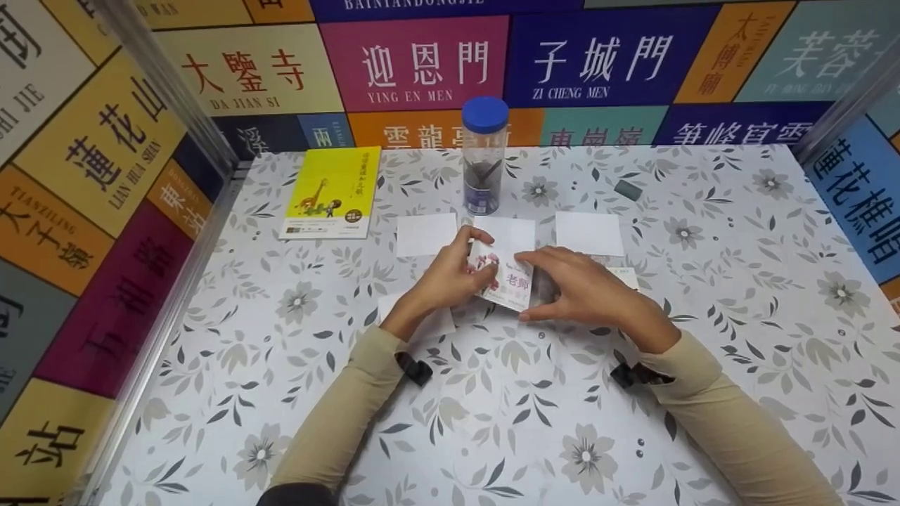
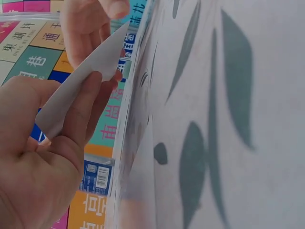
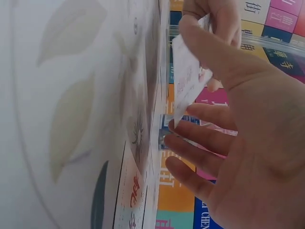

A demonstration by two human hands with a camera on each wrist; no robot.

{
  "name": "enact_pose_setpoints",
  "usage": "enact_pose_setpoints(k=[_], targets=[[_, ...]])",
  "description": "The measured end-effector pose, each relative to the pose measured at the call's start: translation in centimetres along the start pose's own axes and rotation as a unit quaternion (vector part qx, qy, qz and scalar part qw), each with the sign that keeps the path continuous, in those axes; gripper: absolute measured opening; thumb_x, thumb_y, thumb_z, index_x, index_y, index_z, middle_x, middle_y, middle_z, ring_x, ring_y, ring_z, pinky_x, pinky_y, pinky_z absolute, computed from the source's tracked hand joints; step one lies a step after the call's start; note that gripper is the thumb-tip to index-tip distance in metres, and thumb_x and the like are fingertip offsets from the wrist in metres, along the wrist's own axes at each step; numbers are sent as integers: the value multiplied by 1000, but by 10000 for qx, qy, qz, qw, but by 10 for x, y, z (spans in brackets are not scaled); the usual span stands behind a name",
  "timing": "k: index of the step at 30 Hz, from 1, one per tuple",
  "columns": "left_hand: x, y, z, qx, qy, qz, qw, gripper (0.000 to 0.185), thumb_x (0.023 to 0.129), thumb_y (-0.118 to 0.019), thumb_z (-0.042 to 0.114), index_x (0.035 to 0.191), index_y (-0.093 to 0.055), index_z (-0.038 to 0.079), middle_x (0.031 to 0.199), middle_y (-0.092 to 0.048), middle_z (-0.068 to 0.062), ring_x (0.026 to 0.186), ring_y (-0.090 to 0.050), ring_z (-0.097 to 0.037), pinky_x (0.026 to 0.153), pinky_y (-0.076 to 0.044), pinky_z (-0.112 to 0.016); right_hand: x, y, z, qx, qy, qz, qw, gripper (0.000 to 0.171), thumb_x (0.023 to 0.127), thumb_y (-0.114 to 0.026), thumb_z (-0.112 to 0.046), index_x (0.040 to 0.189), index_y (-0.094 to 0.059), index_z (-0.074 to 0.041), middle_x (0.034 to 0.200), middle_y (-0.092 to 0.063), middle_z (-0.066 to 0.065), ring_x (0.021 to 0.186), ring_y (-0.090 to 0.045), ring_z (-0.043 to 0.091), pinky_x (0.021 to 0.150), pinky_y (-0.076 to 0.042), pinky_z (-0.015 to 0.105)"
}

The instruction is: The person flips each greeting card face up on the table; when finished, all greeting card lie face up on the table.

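Observation:
My left hand [image 1: 457, 270] pinches a small printed card [image 1: 517, 282] between thumb and fingers, tilted up off the table. Pink flowers and Chinese characters mark its front; the plain back of the card [image 2: 81, 90] shows in the left wrist view. At its right edge is my right hand [image 1: 587, 288], thumb and forefinger spread along that side. The right wrist view shows the fingers [image 3: 205, 138] of this hand fanned out, fairly straight. Beneath the held card lies a white card [image 1: 510, 230]. Another white card [image 1: 436, 320] is partly covered by my left forearm.
More white cards lie behind my hands, a left one [image 1: 427, 234] and a right one [image 1: 589, 234]. Another card [image 1: 624, 274] peeks out under the right hand. Further back are a blue-lidded clear jar [image 1: 484, 158], a yellow book [image 1: 332, 191] and a small dark green piece [image 1: 628, 190].

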State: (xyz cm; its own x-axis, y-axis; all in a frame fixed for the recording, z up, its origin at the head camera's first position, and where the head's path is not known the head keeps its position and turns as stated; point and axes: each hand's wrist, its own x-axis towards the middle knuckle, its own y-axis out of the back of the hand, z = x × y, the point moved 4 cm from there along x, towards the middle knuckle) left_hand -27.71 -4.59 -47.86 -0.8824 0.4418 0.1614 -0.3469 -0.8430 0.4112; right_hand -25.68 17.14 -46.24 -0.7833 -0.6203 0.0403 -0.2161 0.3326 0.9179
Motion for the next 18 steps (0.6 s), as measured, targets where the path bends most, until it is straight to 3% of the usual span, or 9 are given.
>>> enact_pose_setpoints(k=[2,4,7,9,12,15,18], targets=[[-1,-1,-1,-33,75,-150,9999,45,96,-66,24,133,-45,9,88,-75,-5,70,-70,-15,62,-56,-29,0,-1,0,-146,6,-76,9999,95,72,-81,-64,150,-45,-23,145,-54,5,135,-51,28,112,-42,51],[-1,-2,-1,80,15,-307,9995,51,95,-68,34,135,-47,10,99,-75,-6,82,-72,-18,71,-58,-31,0,-2,0,-232,66,-182,9995,93,74,-81,-61,150,-46,-20,146,-55,6,136,-50,30,113,-40,53],[0,1,-1,621,-213,-467,9967,60,88,-76,42,136,-51,13,122,-67,-7,106,-67,-23,92,-54,-35,-1,-1,1,-207,182,-340,9990,87,75,-83,-55,147,-51,-17,145,-57,5,136,-51,30,115,-39,52],[0,2,-1,852,-436,-682,9931,65,83,-82,40,135,-55,11,132,-61,-9,120,-60,-26,104,-49,-40,-2,-1,2,-165,203,-439,9987,82,76,-84,-53,144,-54,-16,145,-57,4,136,-50,29,115,-38,53],[-1,4,-1,1199,-600,-1128,9845,73,75,-89,39,135,-58,9,135,-61,-8,127,-55,-26,112,-41,-41,-3,0,5,-131,131,-567,9982,75,78,-83,-50,141,-58,-17,147,-55,4,139,-47,29,116,-36,54],[-4,4,-2,1478,-609,-1532,9752,77,71,-92,36,136,-59,9,138,-61,-5,131,-52,-22,117,-36,-38,-4,0,8,-118,69,-669,9977,71,80,-81,-48,140,-59,-17,149,-52,6,141,-45,30,116,-35,55],[-4,5,-4,1785,-603,-1679,9676,79,70,-93,33,137,-58,12,142,-58,-3,135,-48,-20,120,-31,-35,-4,0,11,-108,48,-727,9973,70,81,-81,-47,141,-58,-18,151,-51,7,142,-43,30,117,-35,54]])
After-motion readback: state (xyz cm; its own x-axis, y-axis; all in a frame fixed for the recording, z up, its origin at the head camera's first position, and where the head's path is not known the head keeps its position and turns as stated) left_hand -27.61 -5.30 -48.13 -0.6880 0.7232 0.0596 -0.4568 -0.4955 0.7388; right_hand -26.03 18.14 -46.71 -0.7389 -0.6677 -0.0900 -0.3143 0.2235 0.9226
